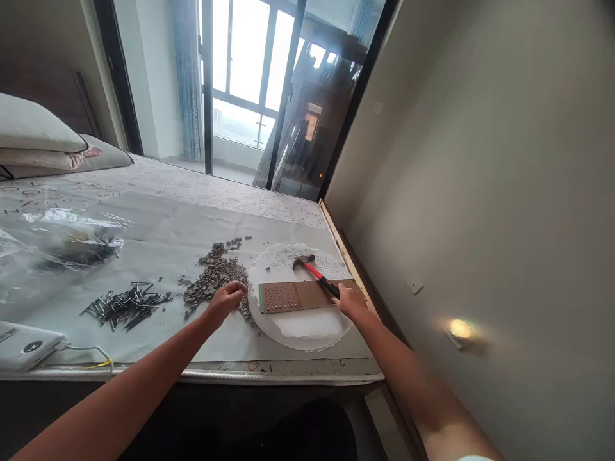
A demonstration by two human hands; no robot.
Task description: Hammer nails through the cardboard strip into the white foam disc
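A brown wooden strip (307, 296) with rows of nail heads at its left end lies across a round white foam disc (298, 326). My right hand (350, 302) is closed round the black grip of a red-handled hammer (314, 270), whose head rests on the foam beyond the strip. My left hand (225, 299) is curled with its fingers down in a heap of small grey nails (214, 278), just left of the strip's end. What the fingers pinch is hidden.
A pile of longer dark nails (125, 305) lies further left on the grey sheet. Crumpled clear plastic (62, 240) sits behind it. A white device with a cable (29, 346) lies at the near left edge. Pillows (38, 134) are far left; a wall runs along the right.
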